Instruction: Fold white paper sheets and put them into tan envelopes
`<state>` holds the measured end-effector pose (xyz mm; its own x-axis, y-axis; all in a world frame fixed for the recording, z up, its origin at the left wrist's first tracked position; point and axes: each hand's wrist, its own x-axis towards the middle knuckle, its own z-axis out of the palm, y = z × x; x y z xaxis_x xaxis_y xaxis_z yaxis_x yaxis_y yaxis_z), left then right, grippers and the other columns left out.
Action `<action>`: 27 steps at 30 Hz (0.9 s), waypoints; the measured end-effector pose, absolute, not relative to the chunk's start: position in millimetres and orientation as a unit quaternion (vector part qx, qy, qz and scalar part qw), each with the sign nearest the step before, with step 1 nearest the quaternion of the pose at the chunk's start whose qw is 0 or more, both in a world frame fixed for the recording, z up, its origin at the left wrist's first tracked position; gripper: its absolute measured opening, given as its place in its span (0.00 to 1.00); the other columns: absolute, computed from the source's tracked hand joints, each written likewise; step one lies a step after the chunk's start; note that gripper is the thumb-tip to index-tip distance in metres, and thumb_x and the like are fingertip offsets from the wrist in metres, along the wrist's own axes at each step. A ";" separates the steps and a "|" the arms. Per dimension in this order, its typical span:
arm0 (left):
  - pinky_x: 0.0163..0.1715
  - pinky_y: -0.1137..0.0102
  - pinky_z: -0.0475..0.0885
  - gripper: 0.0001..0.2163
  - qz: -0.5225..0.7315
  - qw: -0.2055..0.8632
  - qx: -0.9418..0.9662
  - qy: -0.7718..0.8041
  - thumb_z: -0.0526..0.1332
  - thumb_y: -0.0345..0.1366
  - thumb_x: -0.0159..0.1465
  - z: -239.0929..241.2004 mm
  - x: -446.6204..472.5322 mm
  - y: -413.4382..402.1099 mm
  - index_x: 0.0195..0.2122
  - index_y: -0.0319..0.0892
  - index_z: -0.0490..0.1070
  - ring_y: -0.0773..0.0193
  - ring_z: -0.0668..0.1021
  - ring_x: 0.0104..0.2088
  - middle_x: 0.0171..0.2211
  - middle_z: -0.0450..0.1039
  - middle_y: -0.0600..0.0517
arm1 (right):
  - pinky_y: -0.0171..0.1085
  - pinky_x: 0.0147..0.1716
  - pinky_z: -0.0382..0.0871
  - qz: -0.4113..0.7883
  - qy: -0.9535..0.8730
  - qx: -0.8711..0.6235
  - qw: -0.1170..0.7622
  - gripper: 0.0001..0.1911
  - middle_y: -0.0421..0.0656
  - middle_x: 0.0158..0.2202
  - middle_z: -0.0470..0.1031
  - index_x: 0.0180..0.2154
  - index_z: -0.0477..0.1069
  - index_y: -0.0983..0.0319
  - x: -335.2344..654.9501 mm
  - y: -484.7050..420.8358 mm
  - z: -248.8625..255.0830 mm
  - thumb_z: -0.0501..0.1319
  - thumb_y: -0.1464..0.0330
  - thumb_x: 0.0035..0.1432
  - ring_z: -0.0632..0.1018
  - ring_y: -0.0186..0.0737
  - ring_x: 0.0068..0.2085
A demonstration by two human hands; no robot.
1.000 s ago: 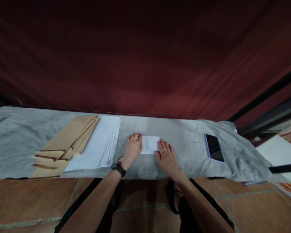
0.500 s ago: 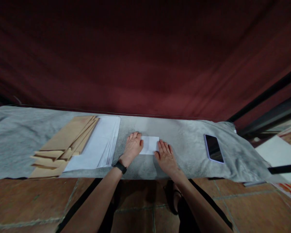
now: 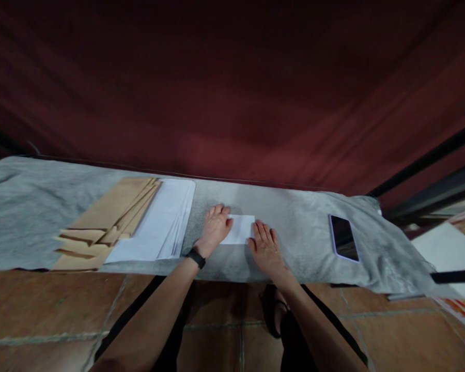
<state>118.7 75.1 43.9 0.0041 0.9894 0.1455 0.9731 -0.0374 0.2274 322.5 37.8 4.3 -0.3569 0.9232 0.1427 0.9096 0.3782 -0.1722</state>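
A small white folded-looking sheet of paper (image 3: 239, 230) lies flat on the grey cloth between my hands. My left hand (image 3: 216, 226) rests palm down over its left edge, fingers stretched out, with a dark band on the wrist. At the paper's right edge, my right hand (image 3: 265, 245) lies flat with its fingers extended, thumb near the lower right corner. Neither hand grips anything. Left of my left hand is a stack of larger white sheets (image 3: 158, 227), partly under several brown paper envelopes (image 3: 112, 206).
The grey cloth (image 3: 294, 222) covers a long narrow surface backed by a dark red fabric wall (image 3: 232, 113). A phone with a lilac edge (image 3: 344, 237) lies to the right. Dark bars (image 3: 430, 160) stand at the far right. Terracotta tiles (image 3: 213, 346) are below.
The view has tilted slightly. My left hand sits a touch further up and to the right on the paper; my right hand has barely moved.
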 end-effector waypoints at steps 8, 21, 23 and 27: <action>0.39 0.66 0.67 0.02 0.249 0.184 0.608 0.731 0.62 0.32 0.61 53.0 117.0 79.6 0.32 0.45 0.74 0.57 0.77 0.36 0.31 0.76 0.50 | 0.53 0.69 0.49 0.049 -0.852 -0.505 0.130 0.31 0.52 0.72 0.53 0.70 0.53 0.68 322.8 36.3 12.2 0.49 0.68 0.68 0.56 0.49 0.71; 0.29 0.70 0.72 0.16 0.505 0.654 0.285 0.486 0.68 0.49 0.56 72.1 100.6 75.3 0.34 0.41 0.73 0.63 0.78 0.30 0.30 0.76 0.51 | 0.42 0.62 0.66 0.216 -0.792 -0.494 0.286 0.27 0.46 0.62 0.72 0.63 0.67 0.60 305.9 40.1 39.3 0.50 0.72 0.64 0.73 0.43 0.61; 0.37 0.67 0.75 0.21 0.513 0.665 0.266 0.473 0.62 0.56 0.61 75.3 100.7 72.9 0.40 0.41 0.73 0.59 0.80 0.39 0.39 0.78 0.46 | 0.42 0.55 0.73 0.326 -0.701 -0.514 0.371 0.21 0.47 0.51 0.80 0.55 0.74 0.61 304.2 45.5 41.0 0.50 0.64 0.68 0.79 0.46 0.53; 0.42 0.68 0.74 0.25 0.488 0.616 0.339 0.517 0.69 0.49 0.58 63.9 107.0 63.5 0.54 0.44 0.70 0.58 0.79 0.48 0.49 0.77 0.46 | 0.43 0.45 0.78 0.531 -0.502 -0.489 0.477 0.23 0.48 0.43 0.82 0.45 0.75 0.63 292.8 49.7 39.2 0.57 0.52 0.63 0.82 0.47 0.45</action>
<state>107.0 63.5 63.9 -0.0108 0.9520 -0.3060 -0.2522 0.2935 0.9221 292.8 49.7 39.2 -0.0676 0.9969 -0.0401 -0.0145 -0.0411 -0.9990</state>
